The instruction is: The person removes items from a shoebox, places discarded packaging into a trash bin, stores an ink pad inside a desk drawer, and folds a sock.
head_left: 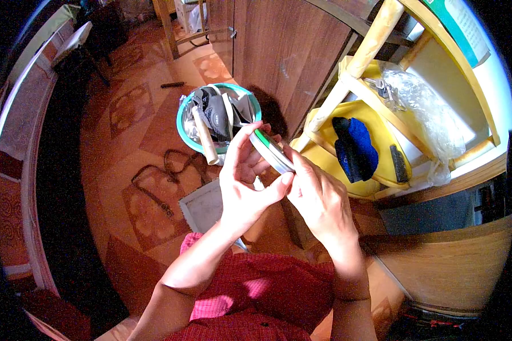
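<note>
Both my hands hold up a thin, round, flat object [272,152] in front of my chest, tilted nearly edge-on. It has a pale, shiny rim and a green patch on its upper side; its exact kind I cannot make out. My left hand [246,179] curves round its left side, fingers behind and thumb near the lower end. On the right, my right hand [322,200] pinches the lower right edge. Just beyond them stands a round basket [256,102] with a teal rim, filled with a black item [215,113], a pale wooden stick [203,135] and other things.
To the right, a wooden rack [358,85] bears a yellow surface with a dark blue cloth [355,149] and a clear plastic bag [432,119]. A black strap [153,184] and a pale square panel [202,206] lie on the tiled floor. Behind is a brown cabinet [290,51].
</note>
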Demonstrator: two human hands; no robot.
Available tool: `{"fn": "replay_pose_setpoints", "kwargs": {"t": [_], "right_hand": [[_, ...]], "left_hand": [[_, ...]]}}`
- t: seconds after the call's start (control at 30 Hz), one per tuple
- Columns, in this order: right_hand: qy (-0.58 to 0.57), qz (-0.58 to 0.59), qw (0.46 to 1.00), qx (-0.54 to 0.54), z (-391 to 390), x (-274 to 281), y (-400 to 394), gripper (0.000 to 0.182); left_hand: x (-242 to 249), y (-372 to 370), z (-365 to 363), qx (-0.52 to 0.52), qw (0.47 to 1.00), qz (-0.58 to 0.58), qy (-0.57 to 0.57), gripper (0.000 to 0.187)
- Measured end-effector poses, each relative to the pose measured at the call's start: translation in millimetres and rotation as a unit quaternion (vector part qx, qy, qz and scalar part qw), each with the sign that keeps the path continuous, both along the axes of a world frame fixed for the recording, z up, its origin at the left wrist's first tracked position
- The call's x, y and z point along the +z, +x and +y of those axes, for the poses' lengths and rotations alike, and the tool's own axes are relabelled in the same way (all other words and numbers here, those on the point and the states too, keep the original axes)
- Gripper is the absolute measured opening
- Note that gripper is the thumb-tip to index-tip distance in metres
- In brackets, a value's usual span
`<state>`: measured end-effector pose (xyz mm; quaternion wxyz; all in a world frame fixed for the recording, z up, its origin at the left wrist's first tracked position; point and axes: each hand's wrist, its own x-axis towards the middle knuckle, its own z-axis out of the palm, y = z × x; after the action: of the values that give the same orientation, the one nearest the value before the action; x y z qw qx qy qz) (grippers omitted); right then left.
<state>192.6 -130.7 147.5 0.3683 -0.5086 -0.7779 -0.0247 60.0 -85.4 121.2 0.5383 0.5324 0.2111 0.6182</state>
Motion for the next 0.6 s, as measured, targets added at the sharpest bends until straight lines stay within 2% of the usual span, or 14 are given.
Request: {"fn": "replay_pose_setpoints", "kwargs": {"t": [0.23, 0.3, 0.33, 0.47, 0.53, 0.57, 0.6], "right_hand": [[-0.05, 0.11, 0.992, 0.029, 8.6, -8.1, 3.3, 0.04], [-0.094, 0.156, 0.981, 0.071, 8.0, 2.0, 8.5, 0.041], [-0.093, 0.139, 0.984, 0.061, 7.8, 6.8, 7.2, 0.042], [-0.111, 0.161, 0.978, 0.078, 7.5, 5.0, 6.7, 0.04], [-0.108, 0.15, 0.98, 0.07, 7.3, 5.0, 6.7, 0.04], [-0.106, 0.139, 0.983, 0.064, 7.5, 4.7, 6.3, 0.041], [-0.08, 0.111, 0.989, 0.059, 9.3, -2.8, 5.6, 0.041]], "left_hand": [[-4.3, 3.7, 3.2, 0.013, 1.0, 0.003, -0.022, 0.079], [-9.9, 5.9, 6.3, 0.042, 0.994, 0.056, 0.083, 0.083], [-14.9, 4.2, 9.2, 0.03, 0.987, 0.103, 0.121, 0.088], [-16.7, 5.7, 13.0, 0.026, 0.983, 0.108, 0.146, 0.087], [-9.1, 4.5, 7.8, -0.073, 0.995, 0.016, 0.066, 0.081], [-8.3, 4.8, 6.1, -0.072, 0.995, 0.016, 0.066, 0.081], [-8.1, 5.7, 3.8, -0.091, 0.995, -0.028, -0.013, 0.078]]}}
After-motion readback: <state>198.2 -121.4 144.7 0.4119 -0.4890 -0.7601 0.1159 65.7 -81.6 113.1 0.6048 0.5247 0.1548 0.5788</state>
